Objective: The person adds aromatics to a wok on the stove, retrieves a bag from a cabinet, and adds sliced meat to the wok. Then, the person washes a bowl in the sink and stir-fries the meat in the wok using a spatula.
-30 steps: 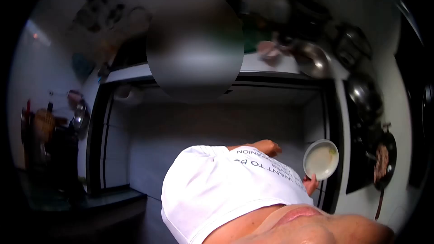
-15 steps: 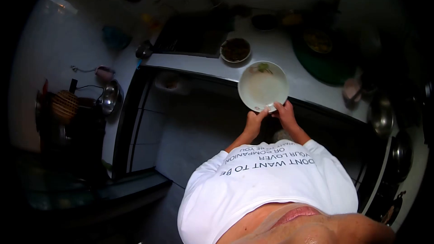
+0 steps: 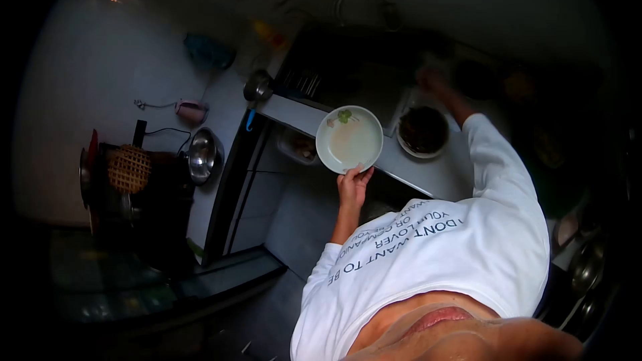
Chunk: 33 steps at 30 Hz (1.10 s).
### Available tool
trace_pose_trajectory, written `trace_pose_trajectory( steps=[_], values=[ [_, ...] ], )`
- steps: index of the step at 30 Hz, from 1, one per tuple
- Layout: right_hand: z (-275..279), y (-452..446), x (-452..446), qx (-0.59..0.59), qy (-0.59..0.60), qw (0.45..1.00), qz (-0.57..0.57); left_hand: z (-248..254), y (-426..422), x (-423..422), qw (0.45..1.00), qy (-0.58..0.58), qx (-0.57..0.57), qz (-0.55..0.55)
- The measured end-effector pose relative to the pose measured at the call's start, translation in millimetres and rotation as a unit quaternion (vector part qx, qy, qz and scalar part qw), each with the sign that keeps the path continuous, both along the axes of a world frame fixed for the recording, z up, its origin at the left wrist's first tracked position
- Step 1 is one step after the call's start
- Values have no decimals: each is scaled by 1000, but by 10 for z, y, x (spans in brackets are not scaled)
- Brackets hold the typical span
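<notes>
A white plate (image 3: 349, 140) with a green leaf pattern near its far rim is held over the counter's front edge. My left hand (image 3: 353, 186) grips its near rim, fingers at the edge and beneath. My right arm stretches out over the counter, and my right hand (image 3: 433, 80) is dim and blurred near the sink side, so its fingers cannot be made out. Just below that hand, a white bowl of dark food (image 3: 422, 131) stands on the counter.
The dark sink (image 3: 361, 60) lies behind the plate. A small metal bowl (image 3: 258, 85) sits at the counter corner. On the left are a steel bowl (image 3: 202, 156), a woven basket (image 3: 129, 168) and a pink cup (image 3: 191, 111). A container (image 3: 297, 146) is below the counter.
The view has turned left. The plate, first in one hand at the right, was then held in both hands; my right hand has let go and reached out over the counter.
</notes>
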State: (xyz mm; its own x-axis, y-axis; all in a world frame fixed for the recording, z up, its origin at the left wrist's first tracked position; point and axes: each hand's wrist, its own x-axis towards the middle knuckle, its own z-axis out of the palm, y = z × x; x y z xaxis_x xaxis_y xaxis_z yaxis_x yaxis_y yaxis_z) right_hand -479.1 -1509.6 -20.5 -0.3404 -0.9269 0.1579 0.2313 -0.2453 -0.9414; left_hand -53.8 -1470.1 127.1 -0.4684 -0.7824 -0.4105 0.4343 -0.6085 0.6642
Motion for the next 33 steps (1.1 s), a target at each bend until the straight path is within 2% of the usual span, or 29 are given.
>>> trace_pose_trajectory(
  steps=[1, 2, 4, 9, 11, 12, 13, 16, 19, 21, 23, 24, 26, 27, 29, 30, 31, 33],
  values=[
    [39, -234, -156, 14, 95, 994, -60, -5, -254, -72, 1000, -7, -2, -10],
    [147, -428, -256, 54, 213, 967, -125, -34, -545, -159, 1000, -14, -4, -22],
    [270, -754, -451, 96, 372, 897, -218, -36, -1146, -340, 998, -27, -16, -49],
    [592, -1199, -736, 156, 586, 717, -343, -201, -2510, -941, 990, -15, -14, -142],
    [570, -1327, -665, 170, 650, 633, -385, -254, -2917, -1118, 981, -7, -22, -192],
    [536, -1369, -631, 191, 666, 607, -388, -309, -3109, -1236, 977, -11, -27, -211],
    [266, -1354, -605, 223, 669, 593, -388, -472, -3209, -1321, 972, -27, -29, -233],
    [-249, -1333, -610, 451, 575, 638, -244, -748, -3498, -1535, 967, -14, -22, -252],
    [-1716, -1531, -932, 258, 643, 561, -453, -1045, -3766, -1817, 965, -16, 4, -262],
    [-1263, -1516, -714, 285, 461, 733, -411, -1043, -3810, -1860, 964, -14, 9, -266],
    [-705, -1446, -368, 270, 299, 827, -391, -950, -3737, -1817, 962, -11, 16, -274],
    [-572, -1467, -289, 246, 243, 851, -395, -944, -3740, -1820, 961, -11, 21, -275],
    [-606, -1450, -248, 249, 219, 853, -403, -958, -3721, -1813, 961, -12, 14, -275],
    [-907, -1439, -304, 276, 251, 835, -405, -986, -3717, -1808, 961, -13, 10, -275],
    [-1161, -1456, -205, 299, 283, 831, -375, -1102, -3745, -1775, 959, -34, -10, -281],
    [-1173, -1505, -18, 296, 283, 846, -342, -1142, -3747, -1768, 958, -45, -18, -283],
    [-1015, -1571, 276, 293, 174, 886, -314, -1159, -3730, -1760, 959, -52, -23, -279],
    [-553, -1764, 907, 281, -91, 917, -268, -1171, -3692, -1738, 960, -65, -35, -269]
  ],
)
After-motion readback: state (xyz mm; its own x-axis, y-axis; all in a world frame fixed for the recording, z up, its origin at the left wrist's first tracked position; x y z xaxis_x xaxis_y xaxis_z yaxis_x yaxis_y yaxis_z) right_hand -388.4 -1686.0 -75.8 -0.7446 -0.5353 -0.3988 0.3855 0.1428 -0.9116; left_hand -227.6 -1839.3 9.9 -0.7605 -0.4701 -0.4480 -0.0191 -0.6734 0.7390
